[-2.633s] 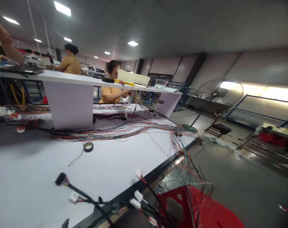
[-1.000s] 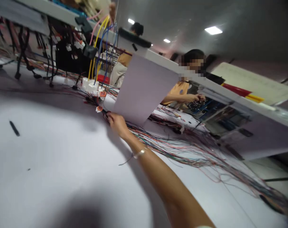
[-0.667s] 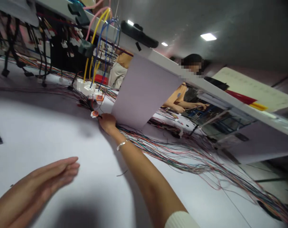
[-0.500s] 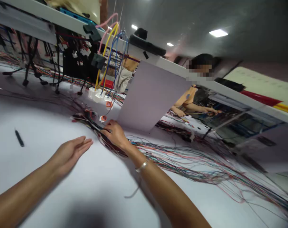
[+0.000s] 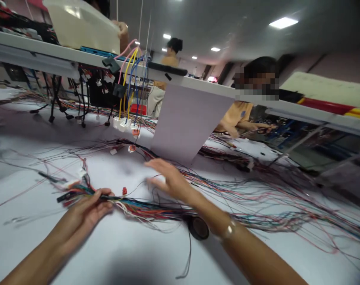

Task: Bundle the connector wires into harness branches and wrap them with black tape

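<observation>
Near the left end of a long wire harness (image 5: pixel 156 208), my left hand (image 5: pixel 92 209) is closed around the bundled wires. Loose wire ends and connectors fan out past its fingers, among them a black connector (image 5: pixel 65 196). My right hand (image 5: pixel 169 180) is raised just behind the bundle, its fingers apart and holding nothing. Below my right wrist, a dark roll of tape (image 5: pixel 199 228) lies against the wires. A small red connector (image 5: pixel 124 191) sits behind the bundle, between my two hands.
White connectors (image 5: pixel 123 124) hang on yellow and blue wires from a white rail (image 5: pixel 203 81). A grey panel (image 5: pixel 188 122) stands behind my right hand. More wires (image 5: pixel 257 190) run off to the right. Across the rail, a co-worker (image 5: pixel 242 113) handles wires.
My left hand has gone from open to gripping the harness end, which has come nearer. My right hand has let go of the wires and moved right. The tape roll now shows.
</observation>
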`<state>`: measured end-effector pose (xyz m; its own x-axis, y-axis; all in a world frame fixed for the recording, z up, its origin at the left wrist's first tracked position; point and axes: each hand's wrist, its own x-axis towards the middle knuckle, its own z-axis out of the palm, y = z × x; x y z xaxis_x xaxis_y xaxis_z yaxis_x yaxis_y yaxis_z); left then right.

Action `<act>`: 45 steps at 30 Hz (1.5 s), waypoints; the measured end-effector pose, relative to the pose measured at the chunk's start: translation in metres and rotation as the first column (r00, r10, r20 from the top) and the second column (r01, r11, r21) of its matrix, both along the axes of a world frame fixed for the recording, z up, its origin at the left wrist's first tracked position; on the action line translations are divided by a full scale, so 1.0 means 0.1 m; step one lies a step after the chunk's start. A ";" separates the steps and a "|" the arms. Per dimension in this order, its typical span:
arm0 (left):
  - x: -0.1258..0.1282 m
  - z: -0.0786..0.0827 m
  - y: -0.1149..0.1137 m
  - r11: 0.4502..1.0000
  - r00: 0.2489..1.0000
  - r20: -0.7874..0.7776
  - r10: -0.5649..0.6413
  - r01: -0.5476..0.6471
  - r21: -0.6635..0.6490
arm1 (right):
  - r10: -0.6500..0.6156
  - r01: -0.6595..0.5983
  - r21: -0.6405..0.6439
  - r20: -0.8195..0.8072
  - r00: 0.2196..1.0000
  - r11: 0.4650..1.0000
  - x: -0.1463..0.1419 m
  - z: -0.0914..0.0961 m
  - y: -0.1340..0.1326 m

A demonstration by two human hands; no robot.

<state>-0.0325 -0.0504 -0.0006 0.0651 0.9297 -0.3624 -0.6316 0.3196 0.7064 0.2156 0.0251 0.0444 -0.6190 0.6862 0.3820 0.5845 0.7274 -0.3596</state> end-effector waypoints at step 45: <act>0.85 -0.14 -1.23 0.978 0.999 -0.002 -0.052 0.050 -0.201 | -0.392 0.397 0.061 0.352 0.850 0.916 0.75 -0.37 -0.93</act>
